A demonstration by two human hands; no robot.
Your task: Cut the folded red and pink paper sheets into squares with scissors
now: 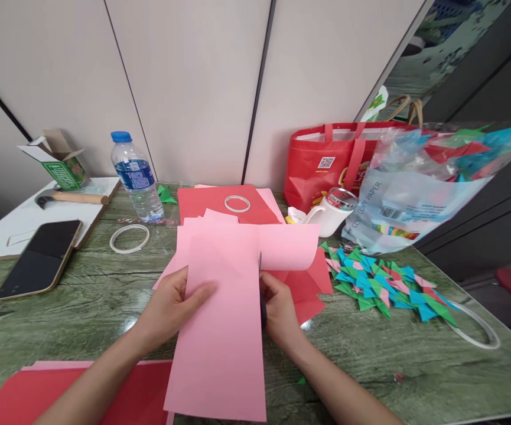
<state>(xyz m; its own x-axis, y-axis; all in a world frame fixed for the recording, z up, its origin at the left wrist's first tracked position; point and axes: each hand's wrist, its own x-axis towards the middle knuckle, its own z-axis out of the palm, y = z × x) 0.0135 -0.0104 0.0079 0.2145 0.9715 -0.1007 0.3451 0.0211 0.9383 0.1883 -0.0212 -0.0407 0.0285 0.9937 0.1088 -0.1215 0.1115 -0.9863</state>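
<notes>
My left hand (173,307) grips a sheet of pink paper (224,330) by its left side, thumb on top. In my right hand (279,307) is a pair of scissors (263,307); part of the dark handle and a sliver of blade show at the paper's right edge. A cut runs up the sheet there, and the strip to its right folds over sideways. Beneath the sheet lie more pink and red papers (311,283). The fingers inside the scissor handles are mostly hidden.
Folded paper triangles (383,283) lie at right, below a stuffed plastic bag (410,200), a white mug (330,212) and a red bag (312,165). At left are a water bottle (137,180), tape roll (130,239), phone (40,257) and hammer (73,198). Red paper (135,389) lies in front.
</notes>
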